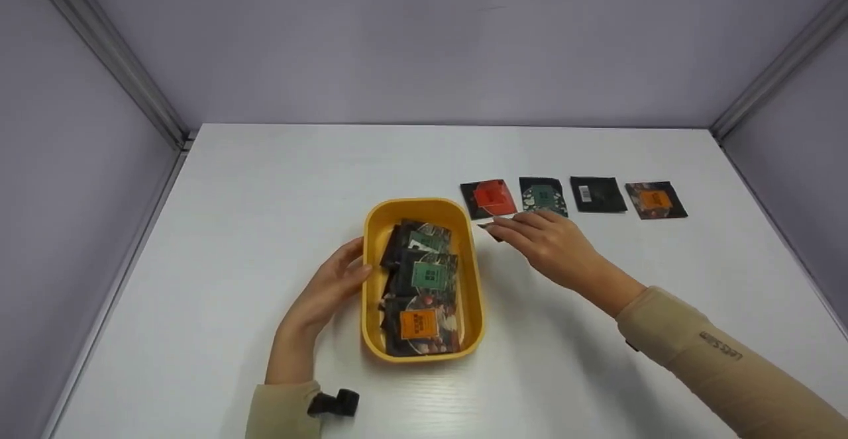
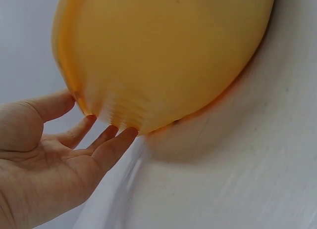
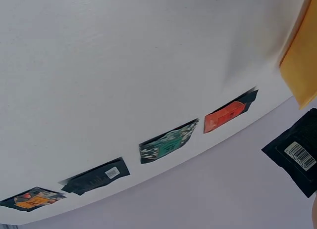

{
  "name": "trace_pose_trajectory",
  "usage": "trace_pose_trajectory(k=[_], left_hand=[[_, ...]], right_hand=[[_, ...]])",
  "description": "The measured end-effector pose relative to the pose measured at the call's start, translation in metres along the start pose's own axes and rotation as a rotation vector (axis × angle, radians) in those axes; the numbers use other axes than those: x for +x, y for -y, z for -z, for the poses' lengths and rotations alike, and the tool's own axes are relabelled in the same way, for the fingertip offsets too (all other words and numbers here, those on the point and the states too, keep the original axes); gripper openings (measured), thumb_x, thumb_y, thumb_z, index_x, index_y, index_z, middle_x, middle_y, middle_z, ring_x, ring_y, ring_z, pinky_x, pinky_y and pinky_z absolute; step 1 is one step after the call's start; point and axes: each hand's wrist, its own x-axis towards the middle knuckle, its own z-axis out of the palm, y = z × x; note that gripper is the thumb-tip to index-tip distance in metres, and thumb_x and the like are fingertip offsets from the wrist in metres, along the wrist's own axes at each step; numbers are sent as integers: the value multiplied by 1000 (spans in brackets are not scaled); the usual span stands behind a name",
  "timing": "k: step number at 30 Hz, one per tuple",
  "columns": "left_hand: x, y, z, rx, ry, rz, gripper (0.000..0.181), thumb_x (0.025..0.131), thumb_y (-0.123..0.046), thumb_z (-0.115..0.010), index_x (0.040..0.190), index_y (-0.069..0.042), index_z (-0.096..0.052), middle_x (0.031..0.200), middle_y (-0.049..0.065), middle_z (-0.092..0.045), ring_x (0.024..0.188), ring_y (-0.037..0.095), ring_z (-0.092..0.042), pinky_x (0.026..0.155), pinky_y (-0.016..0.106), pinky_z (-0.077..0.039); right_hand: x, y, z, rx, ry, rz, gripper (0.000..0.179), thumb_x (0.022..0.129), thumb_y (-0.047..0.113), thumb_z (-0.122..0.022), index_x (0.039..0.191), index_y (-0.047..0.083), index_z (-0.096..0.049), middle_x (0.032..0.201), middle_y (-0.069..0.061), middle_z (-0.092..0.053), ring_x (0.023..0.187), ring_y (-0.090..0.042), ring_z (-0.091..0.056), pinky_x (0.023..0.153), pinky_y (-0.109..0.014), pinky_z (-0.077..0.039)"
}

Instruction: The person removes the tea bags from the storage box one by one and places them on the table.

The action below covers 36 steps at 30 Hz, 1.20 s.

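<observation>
A yellow plastic bin holds several dark tea-bag-like sachets with green or orange labels, overlapping one another. My left hand grips the bin's left side. In the left wrist view, its thumb lies at the rim and its fingertips touch the outer wall. Just right of the bin, my right hand pinches a sachet, seen mostly edge-on from the head. The right wrist view shows that sachet as black with a white barcode; most of the hand is out of that frame.
Four sachets lie in a row behind and right of the bin: red, green, black with a barcode and orange. They rest on a white table, enclosed by pale walls.
</observation>
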Motion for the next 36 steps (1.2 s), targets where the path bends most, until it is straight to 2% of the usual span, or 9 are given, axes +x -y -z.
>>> trace_pose_trajectory(k=[3, 5, 12, 18, 23, 27, 36], left_hand=[[1, 1, 0, -7, 8, -4, 61, 97, -17, -64, 151, -9, -37, 156, 12, -34, 141, 29, -36, 110, 47, -36], [1, 2, 0, -9, 9, -5, 61, 98, -17, -64, 151, -9, -37, 156, 12, -34, 141, 29, -35, 111, 47, -35], [-1, 2, 2, -18, 11, -1, 60, 98, -16, -63, 152, -9, -36, 157, 12, -33, 140, 28, -37, 111, 47, -35], [-1, 1, 2, -34, 17, 3, 60, 98, -15, -62, 152, -9, -36, 157, 12, -32, 139, 28, -39, 110, 46, -36], [-1, 0, 2, -40, 19, 9, 60, 98, -15, -62, 152, -10, -36, 157, 12, -32, 139, 28, -39, 110, 46, -36], [0, 1, 2, -40, 15, 11, 61, 98, -15, -63, 152, -9, -35, 157, 13, -32, 139, 29, -38, 110, 46, -36], [0, 0, 1, -47, 9, 2, 59, 99, -13, -62, 152, -8, -36, 156, 13, -34, 140, 29, -38, 109, 45, -38]], right_hand=[[-7, -3, -8, -40, 56, -17, 44, 81, -5, -76, 122, 7, -68, 110, -6, -73, 93, -24, -68, 79, -39, -56], [-10, -3, -13, -60, 98, -28, 47, 77, -6, -80, 121, 6, -69, 109, -7, -73, 94, -25, -68, 81, -39, -56], [-13, 3, -28, -94, 264, -90, 42, 78, 0, -82, 119, 5, -71, 110, -8, -73, 95, -25, -68, 83, -40, -57], [-10, 11, -38, -144, 349, -131, 40, 80, 4, -82, 118, 6, -72, 107, -7, -74, 92, -25, -68, 78, -38, -57], [-9, 15, -44, -169, 390, -181, 33, 82, 4, -79, 115, 7, -73, 105, -6, -74, 87, -26, -67, 72, -38, -55], [-9, 17, -47, -154, 411, -196, 32, 83, 5, -79, 114, 7, -73, 107, -6, -74, 87, -26, -67, 72, -38, -56], [-12, 19, -50, -146, 351, -162, 25, 89, 19, -75, 111, 8, -73, 105, -5, -74, 81, -25, -67, 63, -38, -53]])
